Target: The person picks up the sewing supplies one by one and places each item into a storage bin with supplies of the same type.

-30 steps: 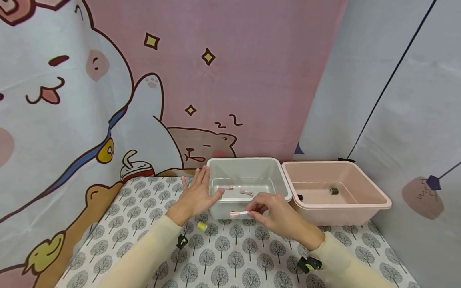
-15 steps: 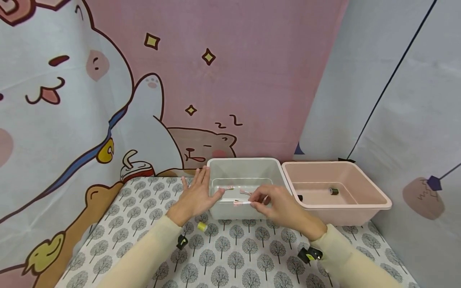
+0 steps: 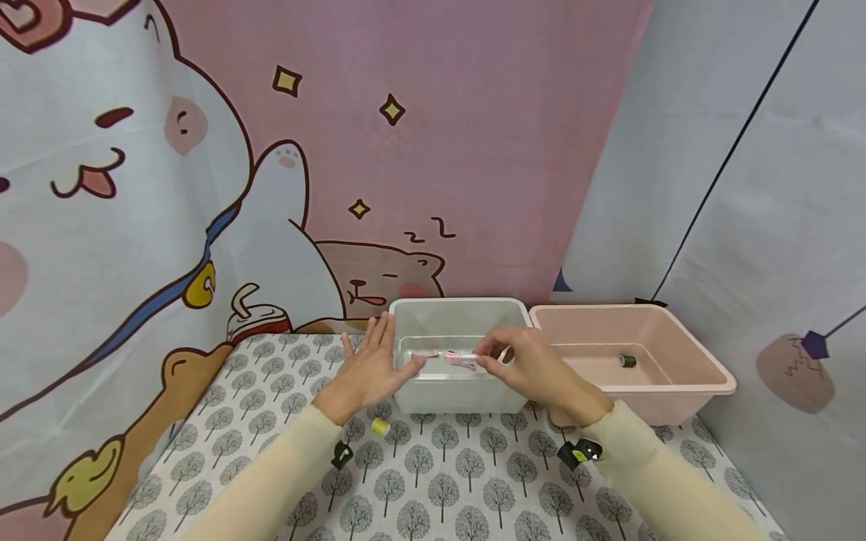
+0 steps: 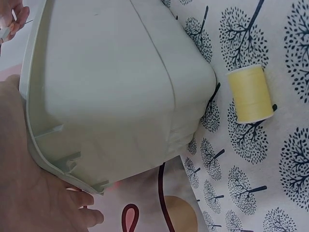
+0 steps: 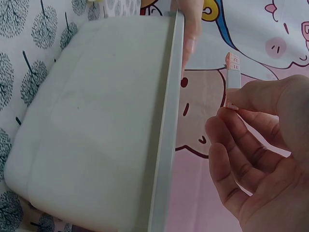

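My right hand (image 3: 524, 368) pinches a small folded tape measure (image 5: 233, 72) between thumb and index finger. It is pink with printed numbers and a white band round it, and is held over the near side of the pale grey bin (image 3: 460, 394). My left hand (image 3: 365, 379) rests on that bin's left rim, fingers straight, the thumb over the near corner. In the bin lies a small pink bundle (image 3: 425, 355) near the left thumb. A second one seen earlier is hard to separate from the held tape in the head view.
A pink bin (image 3: 649, 406) stands against the grey bin's right side, with a dark green thread spool (image 3: 627, 361) inside. On the tree-print cloth (image 3: 443, 488), a yellow thread spool (image 4: 250, 94) lies just before the grey bin. Printed curtains hang close behind and to the right.
My right hand has moved up and forward, carrying the tape measure from in front of the grey bin to above its inside. The left hand stays put on the rim.
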A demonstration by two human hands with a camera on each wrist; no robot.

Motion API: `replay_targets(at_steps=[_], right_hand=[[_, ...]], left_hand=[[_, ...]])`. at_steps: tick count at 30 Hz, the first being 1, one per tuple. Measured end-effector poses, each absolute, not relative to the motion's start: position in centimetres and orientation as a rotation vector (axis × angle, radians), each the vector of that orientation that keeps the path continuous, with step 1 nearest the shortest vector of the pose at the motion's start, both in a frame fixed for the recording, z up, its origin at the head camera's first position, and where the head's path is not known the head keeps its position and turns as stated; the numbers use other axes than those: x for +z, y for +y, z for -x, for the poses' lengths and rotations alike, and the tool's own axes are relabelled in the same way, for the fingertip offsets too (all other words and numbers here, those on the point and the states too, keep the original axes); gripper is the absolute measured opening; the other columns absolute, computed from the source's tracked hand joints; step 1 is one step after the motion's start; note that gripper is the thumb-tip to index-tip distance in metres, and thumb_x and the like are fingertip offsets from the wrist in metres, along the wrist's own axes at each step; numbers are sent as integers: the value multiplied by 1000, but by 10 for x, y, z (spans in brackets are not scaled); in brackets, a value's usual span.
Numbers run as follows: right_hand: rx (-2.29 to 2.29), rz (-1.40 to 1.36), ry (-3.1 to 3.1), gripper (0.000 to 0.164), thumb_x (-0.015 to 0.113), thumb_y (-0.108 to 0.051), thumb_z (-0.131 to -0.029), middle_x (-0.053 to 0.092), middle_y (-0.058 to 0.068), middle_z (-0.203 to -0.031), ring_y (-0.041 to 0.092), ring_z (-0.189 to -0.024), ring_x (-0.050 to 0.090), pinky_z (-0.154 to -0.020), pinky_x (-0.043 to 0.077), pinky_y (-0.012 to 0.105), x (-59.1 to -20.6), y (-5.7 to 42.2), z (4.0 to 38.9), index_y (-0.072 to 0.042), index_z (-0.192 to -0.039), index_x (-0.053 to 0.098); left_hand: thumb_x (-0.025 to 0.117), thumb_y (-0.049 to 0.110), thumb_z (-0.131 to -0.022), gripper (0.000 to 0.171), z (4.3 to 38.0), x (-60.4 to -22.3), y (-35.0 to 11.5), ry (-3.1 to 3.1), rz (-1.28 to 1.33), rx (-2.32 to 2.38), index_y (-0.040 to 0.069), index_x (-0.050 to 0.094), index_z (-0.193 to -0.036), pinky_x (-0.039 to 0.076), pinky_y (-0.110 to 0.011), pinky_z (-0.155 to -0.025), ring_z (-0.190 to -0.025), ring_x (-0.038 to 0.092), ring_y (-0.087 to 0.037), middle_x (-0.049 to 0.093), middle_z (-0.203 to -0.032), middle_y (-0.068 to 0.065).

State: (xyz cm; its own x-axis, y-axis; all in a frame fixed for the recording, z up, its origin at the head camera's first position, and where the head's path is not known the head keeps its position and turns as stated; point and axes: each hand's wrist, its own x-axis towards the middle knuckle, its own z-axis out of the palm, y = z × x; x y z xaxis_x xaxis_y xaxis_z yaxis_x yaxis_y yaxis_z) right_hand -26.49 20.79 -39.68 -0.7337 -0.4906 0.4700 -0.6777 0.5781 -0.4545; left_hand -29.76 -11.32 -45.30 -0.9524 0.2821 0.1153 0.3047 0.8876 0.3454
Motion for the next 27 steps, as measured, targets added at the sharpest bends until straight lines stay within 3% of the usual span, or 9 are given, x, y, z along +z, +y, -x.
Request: replay_targets(at_steps=[10, 27], right_hand=[[984, -913, -2562, 2, 87, -10, -105, 83, -3, -95, 8, -88, 73, -79, 66, 30, -389, 211, 280, -9, -106, 86], [916, -849, -2584, 6, 87, -15, -107, 87, 1, -99, 12, -89, 79, -81, 69, 29, -375, 205, 314, -9, -108, 87]], left_hand=[[34, 103, -101, 135, 296, -448, -114, -3028, 478, -570, 5, 1, -187, -16, -83, -139, -184, -6, -36, -9, -196, -12], [35, 104, -100, 135, 295, -448, -114, -3032, 460, -563, 6, 2, -187, -15, -82, -140, -185, -4, -36, -7, -197, -12]])
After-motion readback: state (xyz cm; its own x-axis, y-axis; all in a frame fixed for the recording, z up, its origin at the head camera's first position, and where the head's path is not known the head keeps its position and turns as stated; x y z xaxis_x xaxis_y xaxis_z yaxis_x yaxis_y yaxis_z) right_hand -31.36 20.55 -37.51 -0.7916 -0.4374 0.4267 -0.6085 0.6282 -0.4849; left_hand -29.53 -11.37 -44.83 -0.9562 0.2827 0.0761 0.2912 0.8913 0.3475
